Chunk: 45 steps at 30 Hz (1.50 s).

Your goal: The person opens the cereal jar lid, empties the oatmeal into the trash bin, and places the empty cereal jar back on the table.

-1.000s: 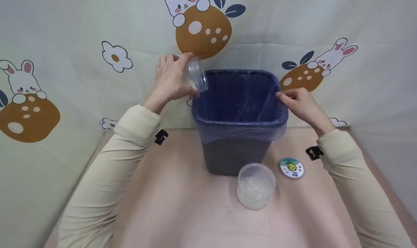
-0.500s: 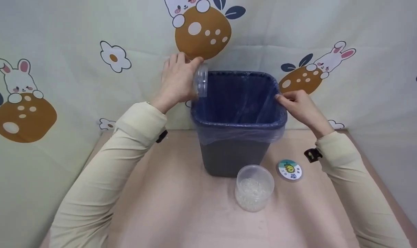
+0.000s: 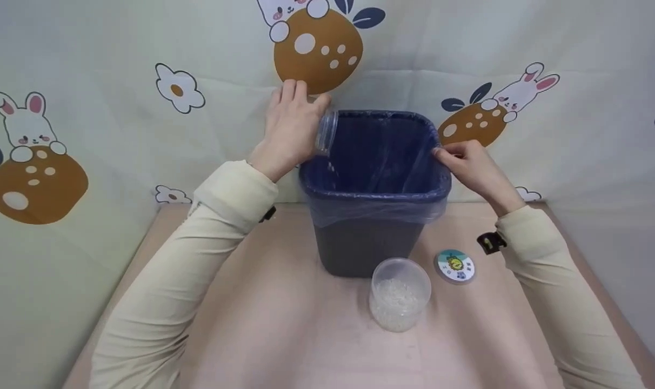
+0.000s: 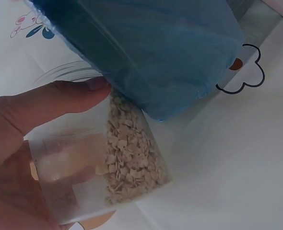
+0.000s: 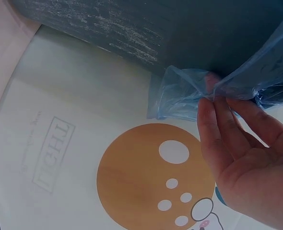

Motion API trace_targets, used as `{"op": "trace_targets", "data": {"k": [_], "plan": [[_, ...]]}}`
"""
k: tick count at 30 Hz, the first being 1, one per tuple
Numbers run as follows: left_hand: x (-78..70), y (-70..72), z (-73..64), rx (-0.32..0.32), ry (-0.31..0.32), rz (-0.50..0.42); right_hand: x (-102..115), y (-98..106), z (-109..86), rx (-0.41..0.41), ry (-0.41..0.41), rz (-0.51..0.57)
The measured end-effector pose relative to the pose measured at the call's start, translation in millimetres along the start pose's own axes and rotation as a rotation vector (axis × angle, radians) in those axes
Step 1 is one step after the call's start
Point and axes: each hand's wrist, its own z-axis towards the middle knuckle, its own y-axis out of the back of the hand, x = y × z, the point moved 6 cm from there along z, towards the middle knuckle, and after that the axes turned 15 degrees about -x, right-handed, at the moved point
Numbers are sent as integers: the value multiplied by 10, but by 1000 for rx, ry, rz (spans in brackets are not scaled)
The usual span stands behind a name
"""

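Note:
My left hand [image 3: 295, 124] grips a clear plastic jar [image 3: 326, 133], tipped over the left rim of a dark grey trash can [image 3: 365, 246]. Small pale flakes [image 4: 132, 153] lie along the jar's low side in the left wrist view, and a few bits drop from its mouth into the can. A blue trash bag [image 3: 376, 208] lines the can and is folded over the rim. At the right rim, my right hand [image 3: 470, 165] pinches the edge of the bag; its fingers [image 5: 223, 129] lie against the blue film in the right wrist view.
In front of the can stands a second clear jar [image 3: 384, 273] with whitish bits inside. A round printed lid [image 3: 455, 266] lies to its right on the pink tabletop [image 3: 284, 324]. Patterned cloth [image 3: 225, 54] hangs close behind and at both sides.
My left hand has moved right and turned the jar further over, its mouth now facing into the can, with bits falling out. My right hand keeps its place on the bag.

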Motion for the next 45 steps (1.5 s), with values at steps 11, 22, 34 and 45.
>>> {"op": "trace_targets", "data": {"k": [11,22,34,45], "plan": [[32,-10,-12,3,3,-4,-14,-14,15,-6,-12,8],[-16,-21,27,25,-45,68,-42,-50,16,-12,4,35],[-2,-5,32,44,-37,64,56,12,71,70,54,-110],[-9,-22,34,54,-34,62,233,55,94,209,145,-431]]}}
